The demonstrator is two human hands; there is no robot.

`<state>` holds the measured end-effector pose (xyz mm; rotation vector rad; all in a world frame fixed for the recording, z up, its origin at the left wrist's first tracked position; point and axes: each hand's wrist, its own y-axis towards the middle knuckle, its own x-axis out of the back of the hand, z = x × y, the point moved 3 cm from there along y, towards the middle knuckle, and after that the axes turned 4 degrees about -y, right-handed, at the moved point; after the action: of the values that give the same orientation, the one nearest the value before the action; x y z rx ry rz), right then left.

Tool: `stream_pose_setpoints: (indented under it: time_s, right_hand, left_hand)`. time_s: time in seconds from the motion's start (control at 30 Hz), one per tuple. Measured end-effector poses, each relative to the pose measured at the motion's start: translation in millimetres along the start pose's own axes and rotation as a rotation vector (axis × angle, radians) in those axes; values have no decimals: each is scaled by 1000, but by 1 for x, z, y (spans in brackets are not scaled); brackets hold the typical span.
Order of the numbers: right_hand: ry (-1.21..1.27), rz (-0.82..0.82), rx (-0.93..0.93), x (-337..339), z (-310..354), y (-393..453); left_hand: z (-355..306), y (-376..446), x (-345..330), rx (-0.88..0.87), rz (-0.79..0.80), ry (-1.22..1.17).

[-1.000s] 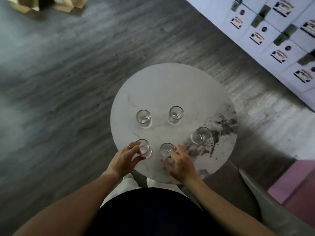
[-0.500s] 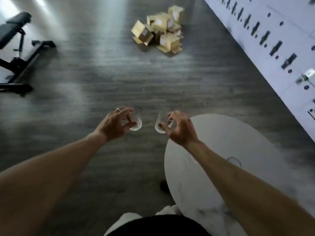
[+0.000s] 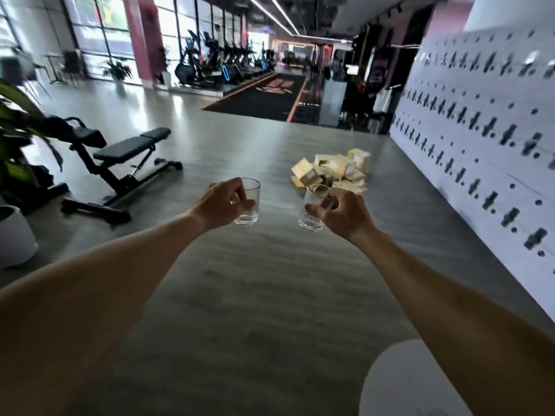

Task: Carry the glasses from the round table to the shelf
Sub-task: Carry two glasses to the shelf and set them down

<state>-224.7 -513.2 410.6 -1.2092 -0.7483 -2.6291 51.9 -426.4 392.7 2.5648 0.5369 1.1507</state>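
My left hand (image 3: 217, 204) grips a small clear glass (image 3: 250, 202), held upright in the air at mid-frame. My right hand (image 3: 342, 214) grips a second clear glass (image 3: 312, 210), tilted slightly, just to the right of the first. Both arms reach forward over the grey floor. Only a pale sliver of the round table (image 3: 402, 382) shows at the bottom right, partly behind my right forearm. No shelf is in view.
A black weight bench (image 3: 120, 163) stands on the left beside a potted plant in a white pot (image 3: 15, 232). A heap of cardboard boxes (image 3: 336, 172) lies on the floor ahead. A white locker wall (image 3: 480, 163) runs along the right.
Both hands closed on glasses on the table and lifted them off. The view has swung up and away from the table, toward the open gym floor.
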Motion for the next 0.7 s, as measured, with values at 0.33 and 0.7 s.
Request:
stream_pose_setpoints:
  time_s: [0.33, 0.7]
  right_hand:
    - [39, 65, 120, -81, 91, 76]
    - [131, 171, 235, -206, 167, 219]
  left_hand:
    - [77, 23, 83, 102, -79, 93]
    - [188, 109, 164, 214, -209, 200]
